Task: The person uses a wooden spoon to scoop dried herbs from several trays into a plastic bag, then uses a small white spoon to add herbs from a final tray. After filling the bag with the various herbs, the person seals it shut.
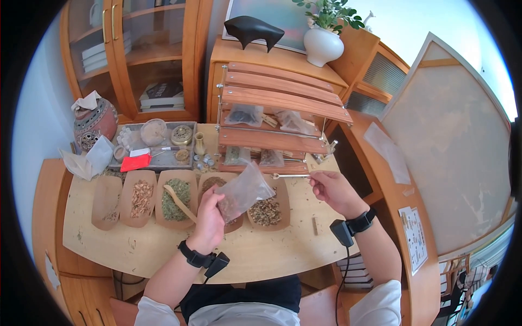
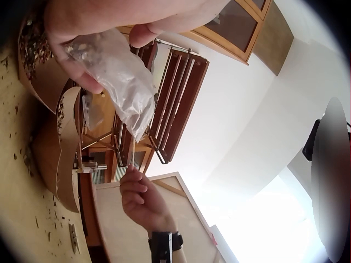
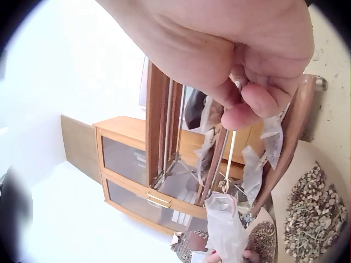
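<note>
My left hand (image 1: 209, 220) grips a clear plastic bag (image 1: 243, 190) over the trays, with a little crumbly material low in it. In the left wrist view the bag (image 2: 123, 79) slants away from the fingers, its mouth toward the other hand. My right hand (image 1: 331, 190) pinches a thin, pale stick (image 1: 293, 175) between thumb and fingertips. Its small scoop-like end (image 1: 276, 176) is close to the bag's mouth. Below the hands, a paper tray (image 1: 284, 198) holds mixed chopped dried herbs (image 1: 266, 212). Part of the brown-filled tray beside it is hidden behind the bag and left hand.
More paper trays stand leftward, one with wood-coloured chips (image 1: 142, 196), another with green leaves (image 1: 178, 190) and a wooden scoop (image 1: 176, 200). A slatted wooden rack (image 1: 272, 138) holding bags stands behind. A grey tray (image 1: 122, 163) carries small jars. A clothespin (image 1: 315, 226) lies at right.
</note>
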Demonstrator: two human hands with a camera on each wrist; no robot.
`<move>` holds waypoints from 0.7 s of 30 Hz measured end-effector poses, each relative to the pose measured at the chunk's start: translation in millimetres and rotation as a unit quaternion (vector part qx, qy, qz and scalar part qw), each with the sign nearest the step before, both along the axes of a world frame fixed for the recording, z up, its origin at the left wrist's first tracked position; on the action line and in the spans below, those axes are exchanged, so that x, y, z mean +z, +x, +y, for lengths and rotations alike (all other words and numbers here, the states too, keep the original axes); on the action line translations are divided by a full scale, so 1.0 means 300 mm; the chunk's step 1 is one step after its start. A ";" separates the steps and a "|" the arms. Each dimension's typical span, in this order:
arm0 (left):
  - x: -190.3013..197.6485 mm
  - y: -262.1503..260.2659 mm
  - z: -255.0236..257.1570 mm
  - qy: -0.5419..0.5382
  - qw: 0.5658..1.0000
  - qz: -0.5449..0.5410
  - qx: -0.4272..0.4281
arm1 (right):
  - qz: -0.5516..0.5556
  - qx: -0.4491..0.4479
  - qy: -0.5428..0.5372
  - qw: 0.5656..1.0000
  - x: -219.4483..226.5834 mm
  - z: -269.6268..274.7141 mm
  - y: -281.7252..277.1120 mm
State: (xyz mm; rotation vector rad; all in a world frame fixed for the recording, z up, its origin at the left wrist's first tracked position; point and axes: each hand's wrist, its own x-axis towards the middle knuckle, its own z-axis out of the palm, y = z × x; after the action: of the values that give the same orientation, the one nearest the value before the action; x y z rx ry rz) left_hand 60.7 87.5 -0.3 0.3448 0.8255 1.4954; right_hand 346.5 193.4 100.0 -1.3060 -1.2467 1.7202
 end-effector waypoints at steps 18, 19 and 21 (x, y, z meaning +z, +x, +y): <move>-0.029 -0.009 0.006 0.009 1.000 -0.007 -0.008 | -0.257 0.012 0.192 0.947 -0.201 -0.064 0.043; -0.027 -0.008 0.005 0.008 1.000 -0.007 -0.006 | -0.244 0.016 0.179 0.953 -0.226 -0.061 0.042; -0.024 -0.008 0.005 0.004 1.000 -0.006 -0.005 | -0.222 0.028 0.123 0.967 -0.241 -0.071 0.019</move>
State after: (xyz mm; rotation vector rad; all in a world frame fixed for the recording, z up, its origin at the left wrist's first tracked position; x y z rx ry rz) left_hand 58.4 89.2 -7.6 0.3449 0.8069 1.4911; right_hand 352.3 172.2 27.8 -1.5637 -1.7019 1.2890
